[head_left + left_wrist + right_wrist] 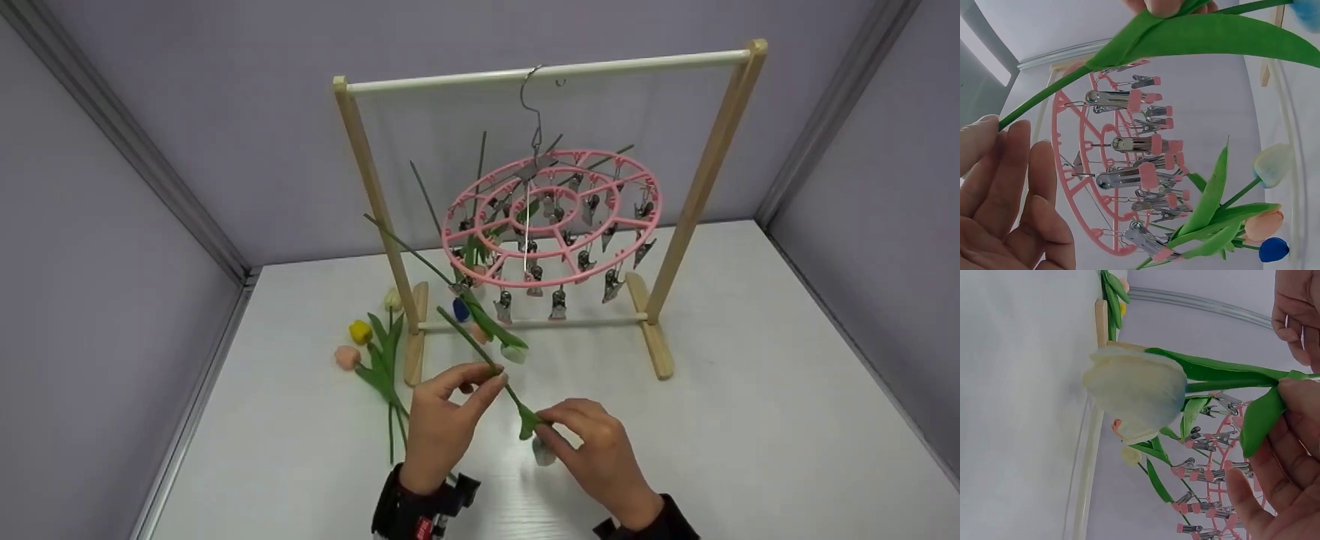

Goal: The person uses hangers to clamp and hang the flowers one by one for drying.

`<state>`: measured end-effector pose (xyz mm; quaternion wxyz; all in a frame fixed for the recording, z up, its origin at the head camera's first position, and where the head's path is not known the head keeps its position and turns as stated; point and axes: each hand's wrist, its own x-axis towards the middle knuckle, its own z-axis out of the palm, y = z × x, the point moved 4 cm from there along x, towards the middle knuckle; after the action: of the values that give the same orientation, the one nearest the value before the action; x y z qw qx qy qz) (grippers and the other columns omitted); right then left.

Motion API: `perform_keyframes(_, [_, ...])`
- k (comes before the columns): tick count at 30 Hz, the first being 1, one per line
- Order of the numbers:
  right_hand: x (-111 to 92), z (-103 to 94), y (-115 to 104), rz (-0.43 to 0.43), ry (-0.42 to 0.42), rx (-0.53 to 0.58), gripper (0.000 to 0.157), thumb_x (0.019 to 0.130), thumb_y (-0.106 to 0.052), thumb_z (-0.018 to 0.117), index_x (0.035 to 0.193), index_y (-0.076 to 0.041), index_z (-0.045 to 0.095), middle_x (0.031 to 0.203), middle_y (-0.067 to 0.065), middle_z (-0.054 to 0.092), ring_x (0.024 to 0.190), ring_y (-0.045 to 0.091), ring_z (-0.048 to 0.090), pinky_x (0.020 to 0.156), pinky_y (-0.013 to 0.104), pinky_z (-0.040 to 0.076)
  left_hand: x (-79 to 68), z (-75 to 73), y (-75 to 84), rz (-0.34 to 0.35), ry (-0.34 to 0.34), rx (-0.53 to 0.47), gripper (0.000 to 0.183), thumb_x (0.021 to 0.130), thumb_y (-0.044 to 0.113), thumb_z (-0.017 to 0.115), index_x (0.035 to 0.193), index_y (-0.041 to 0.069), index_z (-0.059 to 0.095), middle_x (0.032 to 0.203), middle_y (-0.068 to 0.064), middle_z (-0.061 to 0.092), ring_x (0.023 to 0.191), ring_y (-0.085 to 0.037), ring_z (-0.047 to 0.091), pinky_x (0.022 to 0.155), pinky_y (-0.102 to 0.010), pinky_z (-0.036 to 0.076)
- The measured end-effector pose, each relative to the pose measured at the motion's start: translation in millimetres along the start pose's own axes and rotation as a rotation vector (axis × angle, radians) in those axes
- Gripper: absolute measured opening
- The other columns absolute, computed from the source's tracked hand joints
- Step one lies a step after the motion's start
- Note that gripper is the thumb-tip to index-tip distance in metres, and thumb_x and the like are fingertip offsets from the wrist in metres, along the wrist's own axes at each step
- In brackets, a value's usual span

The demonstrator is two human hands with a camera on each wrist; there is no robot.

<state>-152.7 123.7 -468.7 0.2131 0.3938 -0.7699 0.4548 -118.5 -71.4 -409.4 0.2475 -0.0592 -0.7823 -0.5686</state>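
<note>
A tulip with a pale white-blue head (1134, 391) and green leaves is held between both hands, its stem slanting up to the left. My left hand (442, 424) pinches the stem between thumb and fingers. Near the flower head, my right hand (600, 450) grips the base of the leaves. Beyond the hands hangs a round pink clip hanger (551, 284) with several metal clips (559, 306). Several tulips hang head-down on its left side, among them a white one (514, 352) and a blue one (460, 309).
A wooden rack (709, 187) with a white top bar (637, 67) carries the hanger by its hook. Left of the rack, loose tulips lie on the white table (757, 420), with yellow (360, 331), pink (347, 358) and cream (392, 300) heads. Grey walls enclose the table.
</note>
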Motion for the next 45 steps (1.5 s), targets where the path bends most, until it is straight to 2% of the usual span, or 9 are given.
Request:
perform_keyframes(6, [33.8, 3.7, 6.2, 0.077, -0.014, 0.079, 0.023, 0.089, -0.009, 0.075, 0.112, -0.008, 0.073, 0.101, -0.001, 0.070, 0.089, 0.013, 0.067, 0.075, 0.035, 0.055, 13.1, -5.2, 1.4, 0.101, -0.034, 0.084, 0.017, 0.092, 0.027, 0.073, 0.100, 0.012, 0.077, 0.093, 0.010, 0.073, 0.079, -0.009, 0.064, 0.075, -0.033, 0.049])
perform_keyframes(15, [104.6, 22.3, 4.0, 0.264, -0.036, 0.012, 0.055, 0.098, -0.031, 0.065, 0.140, 0.003, 0.052, 0.117, 0.017, 0.063, 0.090, 0.026, 0.066, 0.076, 0.040, 0.055, 37.1, -17.6, 2.4, 0.215, -0.017, 0.164, 0.015, 0.090, 0.020, 0.076, 0.099, 0.008, 0.078, 0.092, 0.007, 0.074, 0.076, -0.009, 0.063, 0.069, -0.028, 0.051])
perform_keyframes(18, [117.9, 29.7, 4.0, 0.300, -0.050, -0.030, 0.063, 0.096, -0.037, 0.066, 0.142, 0.001, 0.049, 0.116, 0.018, 0.061, 0.085, 0.026, 0.063, 0.071, 0.039, 0.053, 43.3, -20.3, 0.8, 0.226, -0.017, 0.171, 0.015, 0.091, 0.020, 0.075, 0.100, 0.008, 0.078, 0.092, 0.006, 0.074, 0.075, -0.010, 0.063, 0.068, -0.027, 0.050])
perform_keyframes(20, [124.1, 33.0, 7.0, 0.315, -0.053, -0.059, 0.059, 0.094, -0.040, 0.068, 0.136, -0.001, 0.056, 0.109, 0.017, 0.062, 0.077, 0.025, 0.061, 0.067, 0.039, 0.050, 46.2, -21.4, 0.2, 0.226, -0.015, 0.174, 0.015, 0.091, 0.021, 0.074, 0.099, 0.009, 0.078, 0.091, 0.006, 0.074, 0.074, -0.010, 0.062, 0.068, -0.028, 0.049])
perform_keyframes(25, [134.0, 36.3, 18.6, 0.319, -0.011, -0.076, 0.034, 0.090, -0.038, 0.073, 0.103, -0.007, 0.073, 0.087, 0.009, 0.067, 0.064, 0.018, 0.058, 0.060, 0.036, 0.047, 52.3, -21.7, -2.4, 0.193, -0.002, 0.190, 0.017, 0.092, 0.023, 0.074, 0.098, 0.009, 0.078, 0.088, 0.005, 0.074, 0.073, -0.010, 0.063, 0.067, -0.028, 0.051])
perform_keyframes(27, [136.1, 36.1, 21.6, 0.316, 0.005, -0.062, 0.028, 0.089, -0.036, 0.075, 0.097, -0.010, 0.075, 0.082, 0.005, 0.069, 0.066, 0.017, 0.061, 0.061, 0.034, 0.049, 54.9, -21.6, -4.0, 0.163, 0.002, 0.199, 0.017, 0.091, 0.024, 0.074, 0.098, 0.008, 0.077, 0.086, 0.005, 0.073, 0.072, -0.010, 0.063, 0.065, -0.028, 0.051])
perform_keyframes(32, [137.0, 34.5, 27.5, 0.351, 0.014, 0.045, 0.023, 0.090, -0.033, 0.075, 0.098, -0.012, 0.076, 0.078, 0.000, 0.069, 0.070, 0.014, 0.065, 0.061, 0.032, 0.052, 59.4, -21.9, -8.9, 0.089, 0.010, 0.204, 0.015, 0.091, 0.022, 0.075, 0.098, 0.008, 0.077, 0.082, 0.006, 0.072, 0.069, -0.009, 0.063, 0.062, -0.028, 0.051])
perform_keyframes(37, [134.7, 31.7, 31.3, 0.413, 0.024, 0.220, 0.017, 0.094, -0.023, 0.071, 0.106, -0.011, 0.076, 0.080, 0.000, 0.072, 0.066, 0.011, 0.067, 0.060, 0.030, 0.055, 63.2, -21.7, -13.1, 0.049, 0.009, 0.212, 0.014, 0.091, 0.021, 0.075, 0.097, 0.008, 0.077, 0.083, 0.005, 0.072, 0.070, -0.009, 0.064, 0.063, -0.029, 0.052])
perform_keyframes(45, [128.7, 30.3, 33.7, 0.445, 0.133, 0.458, 0.013, 0.091, -0.006, 0.072, 0.102, -0.002, 0.078, 0.079, 0.013, 0.073, 0.068, 0.027, 0.070, 0.064, 0.038, 0.057, 69.9, -20.5, -18.3, 0.002, 0.010, 0.182, 0.017, 0.091, 0.024, 0.075, 0.098, 0.008, 0.077, 0.086, 0.002, 0.073, 0.073, -0.010, 0.066, 0.065, -0.030, 0.053])
